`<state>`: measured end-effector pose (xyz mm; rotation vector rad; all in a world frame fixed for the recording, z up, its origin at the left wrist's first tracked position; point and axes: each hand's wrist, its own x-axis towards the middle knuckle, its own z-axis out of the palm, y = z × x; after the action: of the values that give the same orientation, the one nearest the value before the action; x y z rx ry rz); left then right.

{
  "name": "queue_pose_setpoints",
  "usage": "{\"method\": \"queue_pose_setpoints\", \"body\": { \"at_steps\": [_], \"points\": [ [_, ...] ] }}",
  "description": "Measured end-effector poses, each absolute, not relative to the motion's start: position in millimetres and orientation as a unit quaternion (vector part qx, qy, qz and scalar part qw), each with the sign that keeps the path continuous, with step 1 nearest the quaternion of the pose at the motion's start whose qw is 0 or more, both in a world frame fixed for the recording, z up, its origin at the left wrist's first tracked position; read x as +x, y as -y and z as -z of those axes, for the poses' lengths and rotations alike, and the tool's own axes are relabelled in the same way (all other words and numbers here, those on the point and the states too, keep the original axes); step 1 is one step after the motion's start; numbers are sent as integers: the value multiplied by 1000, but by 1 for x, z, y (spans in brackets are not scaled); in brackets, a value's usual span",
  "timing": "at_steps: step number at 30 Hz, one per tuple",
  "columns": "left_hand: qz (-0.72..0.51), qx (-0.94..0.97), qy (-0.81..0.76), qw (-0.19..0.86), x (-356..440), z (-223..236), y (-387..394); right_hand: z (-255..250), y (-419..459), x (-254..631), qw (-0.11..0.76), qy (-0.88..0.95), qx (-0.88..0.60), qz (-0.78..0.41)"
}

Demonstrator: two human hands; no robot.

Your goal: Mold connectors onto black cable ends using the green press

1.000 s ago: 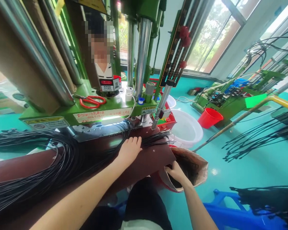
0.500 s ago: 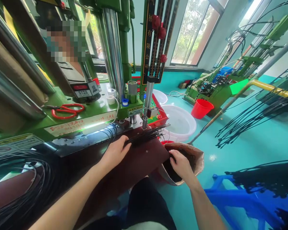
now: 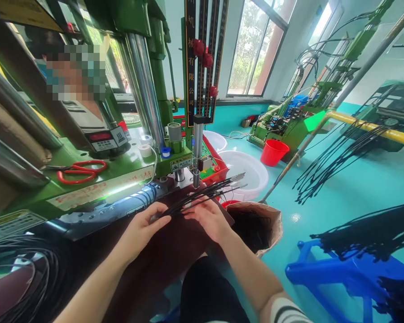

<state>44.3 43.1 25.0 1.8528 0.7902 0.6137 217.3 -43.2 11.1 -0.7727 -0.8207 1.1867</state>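
Note:
A bundle of thin black cables (image 3: 218,185) lies slantwise over the dark red worktop (image 3: 175,251), its stripped-looking ends pointing right. My left hand (image 3: 144,231) is closed around the bundle's near left end, thumb and fingers pinching it. Under and against the middle of the same bundle is my right hand (image 3: 211,220), its fingers curled about the cables and partly hidden by them. Just beyond stands the green press (image 3: 121,172), with more black cables (image 3: 148,195) lying across its metal mould plate (image 3: 117,211).
Red-handled scissors (image 3: 82,172) rest on the press bed. A paper-lined bin (image 3: 272,224) stands right of the worktop, before a white tub (image 3: 252,175). Coiled cables (image 3: 43,278) lie at left; a blue stool (image 3: 340,273) bears black cables. A person (image 3: 84,112) is behind the press.
My right hand has moved left from the bin's mouth to the cable bundle. The bundle is lifted slightly, and my left hand keeps its grip. The view has shifted a little.

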Motion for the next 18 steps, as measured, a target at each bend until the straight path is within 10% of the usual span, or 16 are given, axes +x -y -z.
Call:
{"method": "queue_pose_setpoints", "body": {
  "at_steps": [10,18],
  "points": [
    [-314,759,-355,446,45,-24,-56,16,24,235,478,379,-543,-577],
    [-241,860,-332,303,57,-18,-29,-36,17,237,742,289,-315,-517]
  ]
}}
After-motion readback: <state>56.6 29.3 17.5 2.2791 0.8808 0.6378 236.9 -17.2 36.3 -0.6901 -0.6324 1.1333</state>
